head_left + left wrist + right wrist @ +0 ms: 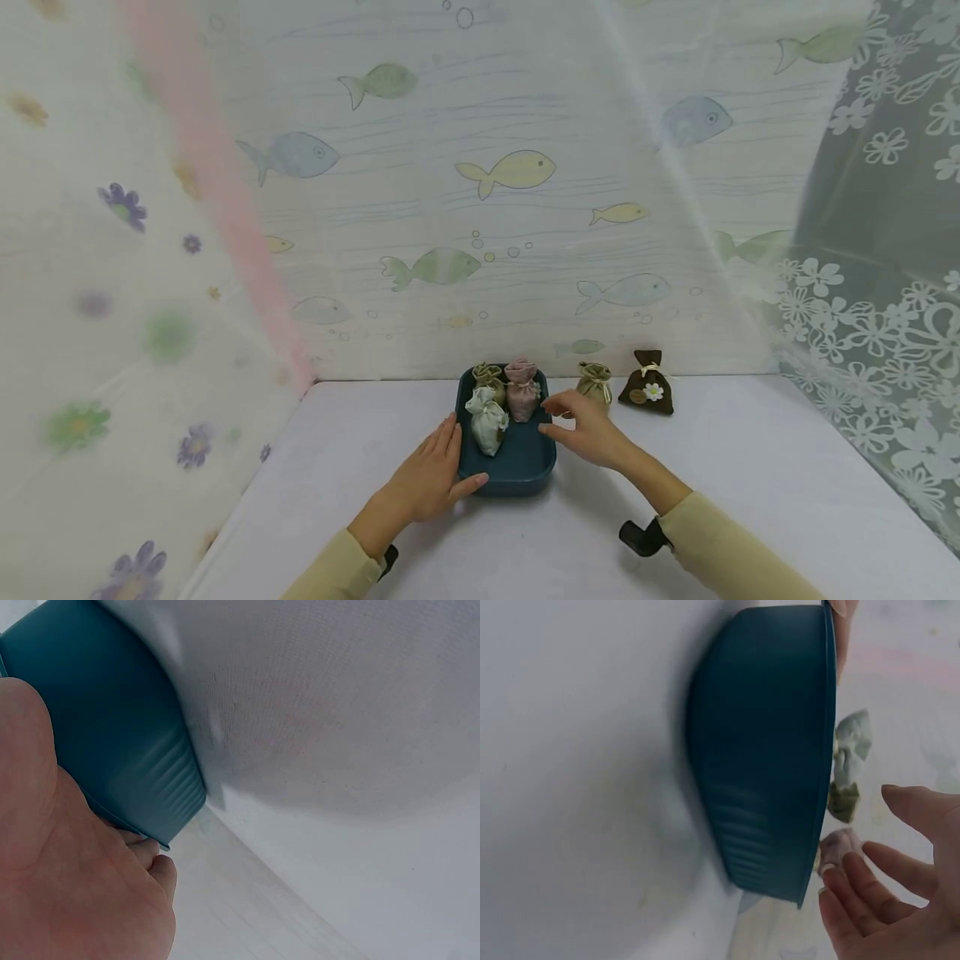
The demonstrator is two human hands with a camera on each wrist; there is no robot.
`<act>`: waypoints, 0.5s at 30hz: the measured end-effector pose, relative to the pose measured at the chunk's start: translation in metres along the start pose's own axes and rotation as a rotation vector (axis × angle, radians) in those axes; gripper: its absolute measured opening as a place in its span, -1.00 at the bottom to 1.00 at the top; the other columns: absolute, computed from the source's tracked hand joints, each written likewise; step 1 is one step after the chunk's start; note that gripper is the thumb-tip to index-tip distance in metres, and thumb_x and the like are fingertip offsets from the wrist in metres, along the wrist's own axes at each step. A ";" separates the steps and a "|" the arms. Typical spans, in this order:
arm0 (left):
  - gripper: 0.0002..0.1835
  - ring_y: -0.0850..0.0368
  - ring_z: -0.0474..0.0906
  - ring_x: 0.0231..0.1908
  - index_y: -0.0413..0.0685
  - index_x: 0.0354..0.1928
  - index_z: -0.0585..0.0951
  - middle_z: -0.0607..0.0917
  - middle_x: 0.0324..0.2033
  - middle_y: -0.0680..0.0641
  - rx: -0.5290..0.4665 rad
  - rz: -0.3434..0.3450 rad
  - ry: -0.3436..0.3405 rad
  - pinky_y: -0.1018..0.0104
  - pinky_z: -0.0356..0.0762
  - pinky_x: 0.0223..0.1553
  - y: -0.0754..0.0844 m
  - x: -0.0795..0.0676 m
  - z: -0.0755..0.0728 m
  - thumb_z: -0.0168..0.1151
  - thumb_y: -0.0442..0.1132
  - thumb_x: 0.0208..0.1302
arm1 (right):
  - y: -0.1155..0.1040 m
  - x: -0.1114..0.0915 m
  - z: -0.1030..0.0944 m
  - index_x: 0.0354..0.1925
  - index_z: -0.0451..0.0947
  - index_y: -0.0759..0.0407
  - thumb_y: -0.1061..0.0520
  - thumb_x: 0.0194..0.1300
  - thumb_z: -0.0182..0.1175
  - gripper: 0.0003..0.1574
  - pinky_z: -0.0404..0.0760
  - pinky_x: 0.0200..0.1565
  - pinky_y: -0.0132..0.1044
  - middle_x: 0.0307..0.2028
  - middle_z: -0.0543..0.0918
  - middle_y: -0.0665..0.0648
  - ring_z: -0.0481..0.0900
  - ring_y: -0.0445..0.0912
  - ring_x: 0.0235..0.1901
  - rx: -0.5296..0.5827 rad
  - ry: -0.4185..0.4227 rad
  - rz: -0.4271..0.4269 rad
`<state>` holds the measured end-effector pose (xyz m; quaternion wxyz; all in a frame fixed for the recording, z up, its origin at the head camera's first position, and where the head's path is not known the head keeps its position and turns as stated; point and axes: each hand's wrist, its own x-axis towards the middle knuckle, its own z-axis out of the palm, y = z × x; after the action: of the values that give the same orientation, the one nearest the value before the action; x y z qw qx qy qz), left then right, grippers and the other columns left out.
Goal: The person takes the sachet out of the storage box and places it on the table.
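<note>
A dark teal plastic bin point(517, 468) sits on the white table, with three small tied cloth pouches inside. The pale mint pouch point(489, 429) lies in front of an olive pouch point(487, 375); a pink pouch point(522, 398) leans at the back right. Along the bin's left side rests my left hand point(426, 477), fingers extended and thumb over the front corner. My right hand point(591, 429) hovers at the right rim near the pink pouch. Its thumb and fingers are apart, holding nothing; the right wrist view shows the fingers point(870, 896) spread beside the bin wall point(765, 742).
Right of the bin, behind my right hand, stands an olive-tan pouch point(595, 380). Farther right is a dark brown pouch point(648, 385) with a white flower. A fish-print curtain point(525, 308) hangs behind the table point(720, 467), with more printed sheeting at both sides.
</note>
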<state>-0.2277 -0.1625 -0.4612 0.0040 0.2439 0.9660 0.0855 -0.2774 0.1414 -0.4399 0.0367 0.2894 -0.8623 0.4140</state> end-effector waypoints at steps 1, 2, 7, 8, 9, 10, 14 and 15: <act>0.11 -0.28 -0.05 0.57 -0.47 0.54 0.06 -0.02 0.57 -0.41 -0.003 -0.001 -0.001 -0.12 0.08 0.51 0.000 0.000 -0.001 -0.22 0.48 0.47 | -0.001 0.001 0.003 0.16 0.55 0.36 0.12 0.44 0.30 -0.55 0.56 0.15 0.20 0.06 0.61 0.31 0.58 0.24 0.09 0.002 0.000 0.004; 0.10 -0.27 -0.05 0.57 -0.47 0.54 0.06 -0.01 0.57 -0.41 -0.006 -0.002 -0.004 -0.12 0.08 0.51 0.001 0.000 -0.001 -0.21 0.47 0.47 | -0.002 0.003 0.006 0.17 0.55 0.35 0.12 0.43 0.30 -0.55 0.56 0.16 0.20 0.07 0.61 0.31 0.58 0.24 0.10 0.006 0.000 0.007; 0.09 -0.24 -0.06 0.57 -0.46 0.55 0.07 -0.02 0.57 -0.39 -0.012 -0.015 -0.020 -0.08 0.07 0.52 0.002 -0.002 -0.003 -0.20 0.46 0.48 | -0.009 0.012 0.021 0.20 0.52 0.40 0.13 0.43 0.30 -0.50 0.54 0.18 0.20 0.08 0.58 0.37 0.57 0.27 0.12 0.040 0.004 0.010; 0.09 -0.24 -0.06 0.58 -0.46 0.55 0.06 -0.02 0.58 -0.38 -0.009 -0.017 -0.024 -0.08 0.07 0.52 0.002 -0.002 -0.002 -0.21 0.46 0.48 | -0.010 0.014 0.024 0.21 0.51 0.42 0.13 0.43 0.30 -0.48 0.54 0.19 0.20 0.09 0.57 0.38 0.56 0.28 0.12 0.052 0.006 0.007; 0.09 -0.24 -0.06 0.57 -0.46 0.55 0.07 -0.02 0.57 -0.39 -0.007 -0.016 -0.022 -0.08 0.08 0.52 0.002 -0.002 -0.002 -0.20 0.46 0.48 | -0.012 0.016 0.026 0.22 0.50 0.44 0.14 0.43 0.30 -0.47 0.53 0.19 0.21 0.09 0.57 0.40 0.56 0.29 0.11 0.056 0.009 0.003; 0.09 -0.24 -0.06 0.57 -0.46 0.55 0.07 -0.02 0.57 -0.39 -0.003 -0.017 -0.023 -0.07 0.07 0.52 0.002 -0.002 -0.002 -0.20 0.46 0.48 | -0.013 0.018 0.029 0.22 0.49 0.44 0.15 0.43 0.30 -0.47 0.53 0.19 0.21 0.10 0.56 0.41 0.56 0.28 0.11 0.062 0.012 0.002; 0.08 -0.25 -0.06 0.57 -0.47 0.54 0.06 -0.02 0.57 -0.40 0.002 -0.007 -0.016 -0.09 0.07 0.52 0.002 -0.001 -0.002 -0.20 0.45 0.49 | -0.017 0.027 0.039 0.24 0.47 0.46 0.21 0.42 0.28 -0.48 0.55 0.18 0.20 0.13 0.56 0.39 0.57 0.27 0.11 0.077 0.036 0.017; 0.08 -0.25 -0.06 0.57 -0.47 0.54 0.06 -0.02 0.57 -0.40 0.001 -0.005 -0.015 -0.10 0.07 0.52 0.002 -0.001 -0.002 -0.21 0.45 0.49 | -0.018 0.029 0.042 0.24 0.47 0.46 0.22 0.42 0.28 -0.48 0.55 0.17 0.19 0.14 0.57 0.38 0.57 0.26 0.11 0.076 0.042 0.027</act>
<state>-0.2261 -0.1612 -0.4589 0.0113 0.2422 0.9666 0.0832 -0.2847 0.0883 -0.4458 0.0383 0.2701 -0.8487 0.4531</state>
